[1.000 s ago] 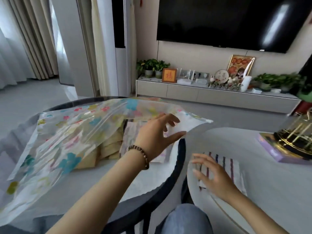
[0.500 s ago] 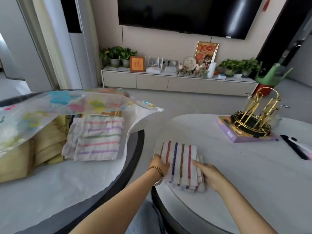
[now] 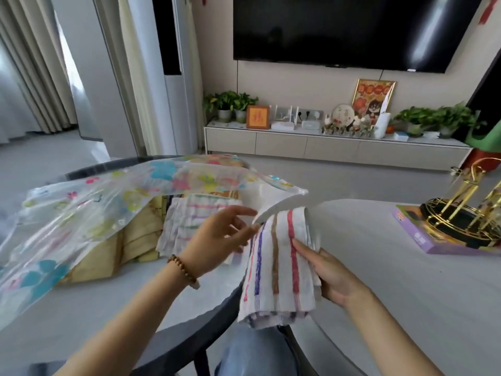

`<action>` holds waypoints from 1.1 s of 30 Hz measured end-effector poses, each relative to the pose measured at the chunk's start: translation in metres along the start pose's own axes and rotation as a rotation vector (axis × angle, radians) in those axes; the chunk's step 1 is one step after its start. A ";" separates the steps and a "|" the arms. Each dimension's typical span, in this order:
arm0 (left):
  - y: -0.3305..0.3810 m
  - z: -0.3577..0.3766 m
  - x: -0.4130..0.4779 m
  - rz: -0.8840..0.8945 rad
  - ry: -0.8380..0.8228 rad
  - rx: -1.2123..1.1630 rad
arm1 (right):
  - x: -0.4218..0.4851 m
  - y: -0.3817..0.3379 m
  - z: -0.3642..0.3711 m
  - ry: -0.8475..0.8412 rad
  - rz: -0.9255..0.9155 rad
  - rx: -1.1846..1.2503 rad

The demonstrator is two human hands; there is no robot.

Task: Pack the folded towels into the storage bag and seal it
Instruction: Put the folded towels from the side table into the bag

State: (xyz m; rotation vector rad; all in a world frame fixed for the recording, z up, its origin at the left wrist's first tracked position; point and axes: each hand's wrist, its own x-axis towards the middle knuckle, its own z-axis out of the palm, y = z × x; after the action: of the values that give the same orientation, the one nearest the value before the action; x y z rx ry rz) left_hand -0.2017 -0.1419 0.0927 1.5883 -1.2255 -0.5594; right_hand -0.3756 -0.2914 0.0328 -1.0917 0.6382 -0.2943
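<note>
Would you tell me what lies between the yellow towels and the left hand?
A pastel-striped folded towel, inside the storage bag, in the head view.

1. Bright, even daylight enters past the curtains [image 3: 29,77] on my left.
2. Pale glare streaks the television [image 3: 352,31].
3. Verticals bow at the frame edges.
4. The whole picture is slightly soft, shadows faint.

Wall television [image 3: 339,28] above a low cabinet [image 3: 279,145]; gold rack [image 3: 466,210] on purple box [image 3: 412,229].
</note>
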 end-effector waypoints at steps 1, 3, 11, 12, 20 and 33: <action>0.005 -0.021 -0.012 0.063 0.064 0.056 | 0.002 -0.004 0.016 -0.037 -0.018 -0.006; 0.010 -0.060 -0.037 0.188 0.238 0.215 | 0.010 -0.008 0.048 -0.105 -0.041 -0.009; -0.038 -0.156 -0.114 0.087 0.522 0.737 | 0.055 0.014 0.163 -0.245 0.029 0.004; -0.047 -0.162 -0.118 0.010 0.516 0.730 | 0.061 0.018 0.176 -0.253 0.038 0.011; -0.072 -0.191 -0.119 -0.066 0.429 0.644 | 0.104 0.052 0.255 -0.095 -0.202 -0.284; -0.073 -0.213 -0.109 -0.008 0.287 0.150 | 0.140 0.137 0.241 -0.413 -0.523 -1.618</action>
State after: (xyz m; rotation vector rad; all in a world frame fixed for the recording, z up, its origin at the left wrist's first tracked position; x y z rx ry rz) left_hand -0.0368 0.0459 0.0856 1.7313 -1.0639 -0.2372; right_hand -0.1292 -0.1274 -0.0621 -2.7929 0.0764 0.0917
